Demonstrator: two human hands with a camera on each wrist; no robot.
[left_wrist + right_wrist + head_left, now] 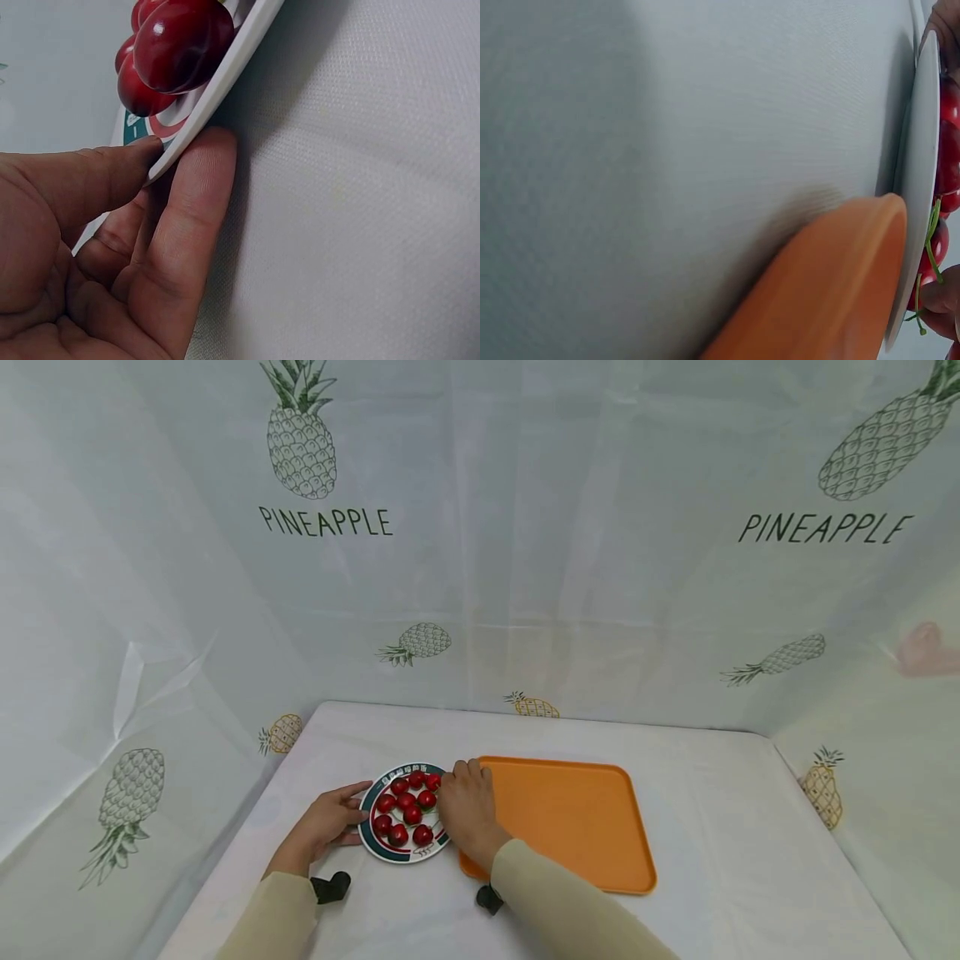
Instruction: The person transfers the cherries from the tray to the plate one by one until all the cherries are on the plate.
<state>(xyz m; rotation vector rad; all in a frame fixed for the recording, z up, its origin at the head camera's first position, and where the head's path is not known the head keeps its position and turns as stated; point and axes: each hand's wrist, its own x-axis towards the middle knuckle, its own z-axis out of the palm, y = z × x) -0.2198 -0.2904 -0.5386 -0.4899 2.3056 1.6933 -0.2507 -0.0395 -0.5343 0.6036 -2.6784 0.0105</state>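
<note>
A round white plate with a dark green patterned rim (371,841) carries several red cherries (406,801), some with thin green stems. My left hand (324,823) holds its left edge; in the left wrist view the thumb (112,176) lies on top of the rim and fingers (199,195) reach underneath. At the plate's right side is my right hand (468,806), its fingers curled down among the cherries. The right wrist view shows its fingertips (943,291) pinching at a stemmed cherry (914,300), which they partly cover.
An orange rectangular tray (570,818) lies right of the plate, its left edge partly behind my right hand and close under the plate's rim. White cloth covers the table (712,827). Behind hangs a pale curtain (540,568) with pineapple prints.
</note>
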